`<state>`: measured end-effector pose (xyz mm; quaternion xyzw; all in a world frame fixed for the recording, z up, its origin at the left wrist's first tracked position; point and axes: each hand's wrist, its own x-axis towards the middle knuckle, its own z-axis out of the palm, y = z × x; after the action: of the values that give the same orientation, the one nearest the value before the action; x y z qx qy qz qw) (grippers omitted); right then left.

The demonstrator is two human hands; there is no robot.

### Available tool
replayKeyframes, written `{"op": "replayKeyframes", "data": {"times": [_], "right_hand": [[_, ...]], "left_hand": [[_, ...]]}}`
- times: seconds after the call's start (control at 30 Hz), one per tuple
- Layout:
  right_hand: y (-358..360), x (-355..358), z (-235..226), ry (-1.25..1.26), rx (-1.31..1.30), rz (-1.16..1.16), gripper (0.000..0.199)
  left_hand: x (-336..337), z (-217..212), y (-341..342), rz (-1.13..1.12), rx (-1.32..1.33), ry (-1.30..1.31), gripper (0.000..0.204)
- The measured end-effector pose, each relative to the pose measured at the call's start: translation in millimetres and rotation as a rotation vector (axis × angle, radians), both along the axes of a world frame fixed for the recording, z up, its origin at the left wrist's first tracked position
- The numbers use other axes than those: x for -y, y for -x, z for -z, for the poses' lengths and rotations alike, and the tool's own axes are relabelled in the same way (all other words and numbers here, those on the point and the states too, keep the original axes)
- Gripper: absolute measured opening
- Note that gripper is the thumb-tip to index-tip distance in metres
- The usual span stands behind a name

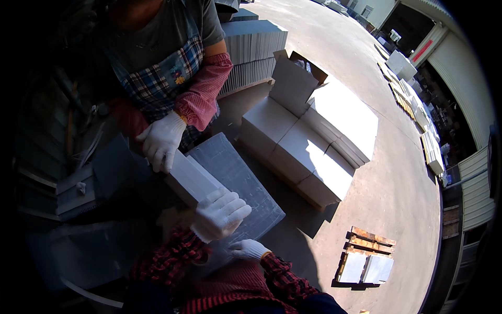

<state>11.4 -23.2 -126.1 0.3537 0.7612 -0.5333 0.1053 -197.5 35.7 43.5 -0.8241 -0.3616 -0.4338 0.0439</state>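
My left hand (pixel 220 215), in a white knit glove, is curled at the near end of a long pale block (pixel 194 179) that looks like stacked flat boards. Its palm is hidden, but it seems to grip that end. My right hand (pixel 250 249), also gloved, lies low beside the near edge of a grey flat-topped surface (pixel 238 180). Its fingertips run into a blurred grey patch, so what they touch is unclear. Across from me, a co-worker's gloved hand (pixel 162 141) rests on the far end of the block.
The co-worker (pixel 157 73) stands at the far left in a plaid apron. Beyond the grey surface are white cartons (pixel 298 141) on a pallet and an open carton (pixel 295 83). Stacked grey panels (pixel 253 49) stand behind. A wooden pallet with white slabs (pixel 363 267) lies right.
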Motion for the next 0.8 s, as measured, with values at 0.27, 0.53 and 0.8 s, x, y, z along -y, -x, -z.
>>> {"op": "replayKeyframes", "data": {"times": [0.27,0.53,0.8], "right_hand": [[1,-119,-177,-0.369,-0.560,0.664,0.051],[90,-95,-198,-0.720,-0.159,0.203,0.072],[95,-96,-205,-0.601,0.046,0.150,0.064]], "left_hand": [[26,23,0,-0.410,-0.151,-0.066,0.048],[101,142,-14,-0.865,0.429,0.458,0.054],[86,210,16,-0.884,1.231,0.843,0.045]]}}
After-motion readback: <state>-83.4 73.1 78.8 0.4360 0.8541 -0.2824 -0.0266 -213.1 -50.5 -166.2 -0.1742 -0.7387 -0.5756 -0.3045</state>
